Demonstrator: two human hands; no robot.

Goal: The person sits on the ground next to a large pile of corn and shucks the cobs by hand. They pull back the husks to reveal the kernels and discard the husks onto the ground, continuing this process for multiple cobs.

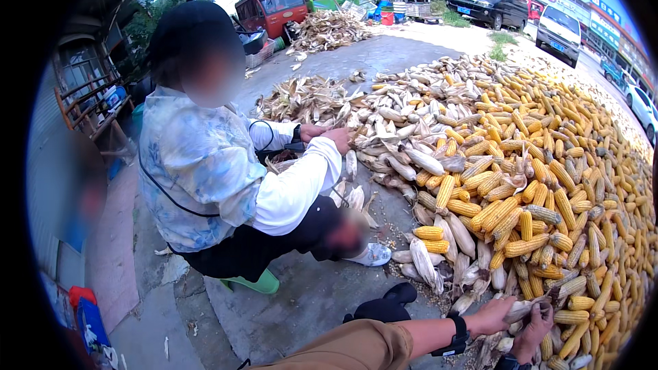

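At the lower right, an ear of corn in its dry husk (pixel 520 310) lies between my two hands. My left hand (pixel 489 317), with a black band at the wrist, grips one end of it. The fingers of my right hand (pixel 534 330) pinch the husk at the other end, where it looks dark. Both hands are just above the edge of a large heap of bare yellow corn cobs (pixel 514 210). Unhusked ears (pixel 424 262) in pale husks lie along the heap's near side. My bent knee in brown trousers (pixel 354 347) is beside my left forearm.
A co-worker (pixel 205 174) sits on a green plastic stool (pixel 262 283) to the left, hands at the unhusked ears. Loose husks (pixel 303 100) are piled beyond. A wooden bench (pixel 92 103) stands far left. Parked vehicles, including a red one (pixel 277 7), line the back.
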